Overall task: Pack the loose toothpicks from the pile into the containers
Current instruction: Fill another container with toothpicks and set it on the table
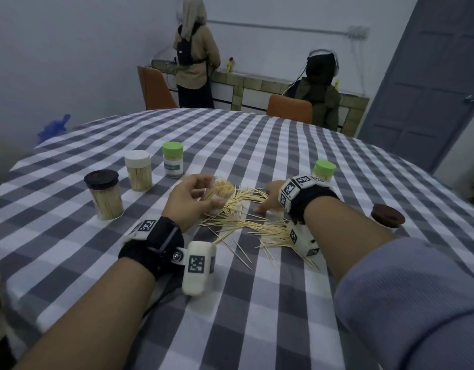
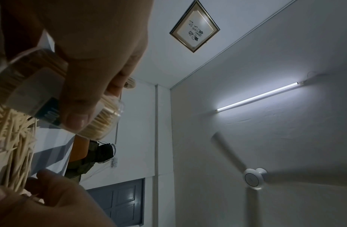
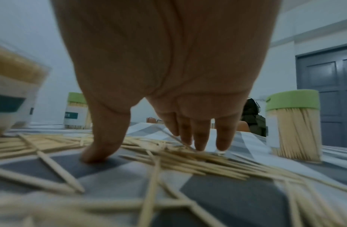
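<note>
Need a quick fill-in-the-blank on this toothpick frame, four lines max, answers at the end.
1. The left hand grips an open container that is tilted and full of ____.
2. The right hand rests its fingertips on the loose ____ on the table.
3. The closed container beyond the right hand has a ____ lid.
4. The loose lid lying right of the right arm is ____.

Answers: toothpicks; pile; green; brown

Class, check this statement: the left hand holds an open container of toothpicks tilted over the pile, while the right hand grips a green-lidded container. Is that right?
Not quite. The left hand does hold the open container over the pile, but the right hand grips nothing: the right wrist view shows its fingertips on the loose toothpicks, the green-lidded container standing apart.
</note>
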